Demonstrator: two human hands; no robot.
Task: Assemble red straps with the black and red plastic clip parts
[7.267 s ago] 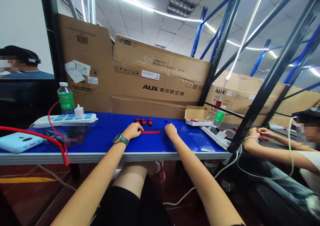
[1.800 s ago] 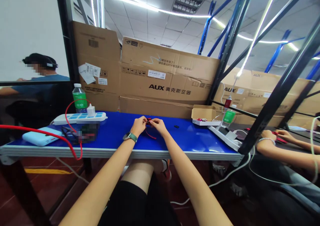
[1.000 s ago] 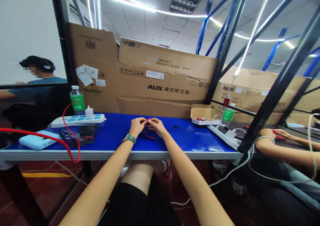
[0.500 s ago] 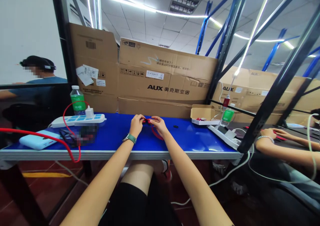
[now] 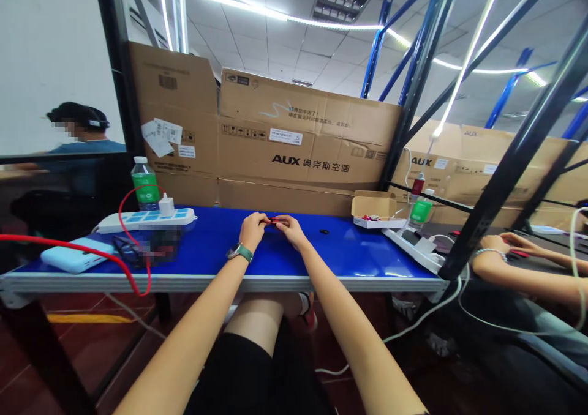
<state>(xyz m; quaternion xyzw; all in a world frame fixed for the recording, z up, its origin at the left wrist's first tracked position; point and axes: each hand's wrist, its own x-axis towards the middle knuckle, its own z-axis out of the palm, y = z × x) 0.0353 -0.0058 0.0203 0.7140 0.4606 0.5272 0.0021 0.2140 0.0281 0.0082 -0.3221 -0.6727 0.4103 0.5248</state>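
Head view shows the left hand [image 5: 253, 229] and the right hand [image 5: 291, 228] both pinching a small red and black strap [image 5: 272, 220] over the blue table [image 5: 275, 262]. The left hand is at 9 o'clock from the strap, the right hand at 3 o'clock. Past the right hand, also at 3 o'clock, lies a little black piece [image 5: 324, 231], then an open box [image 5: 379, 204]. At 9 o'clock, well apart, sits a white power strip [image 5: 144, 220].

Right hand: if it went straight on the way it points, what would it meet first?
Beyond the small red piece it holds, likely the left hand, though depth there is unclear.
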